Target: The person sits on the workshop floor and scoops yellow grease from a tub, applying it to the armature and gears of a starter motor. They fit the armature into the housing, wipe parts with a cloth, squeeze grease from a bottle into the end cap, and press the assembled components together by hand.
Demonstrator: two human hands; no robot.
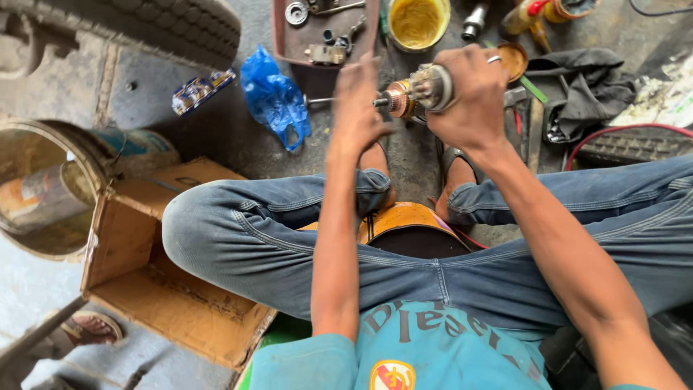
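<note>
Above the knees, the right hand point(469, 94) grips a motor armature point(419, 92), fingers wrapped tight round its steel core. The left hand point(359, 108) presses flat against the copper end, fingers straight. A blue bag point(274, 97) lies left on the floor.

Grimy grey concrete floor point(216, 137), daylight, pretty cluttered. A big tyre point(166, 25) sits far upper left, an open cardboard box point(137, 267) lower left, a crumpled blue plastic bag point(274, 97) nearby, a yellow tub point(419, 23) up top, and a dark rag point(585, 87) off right.
</note>
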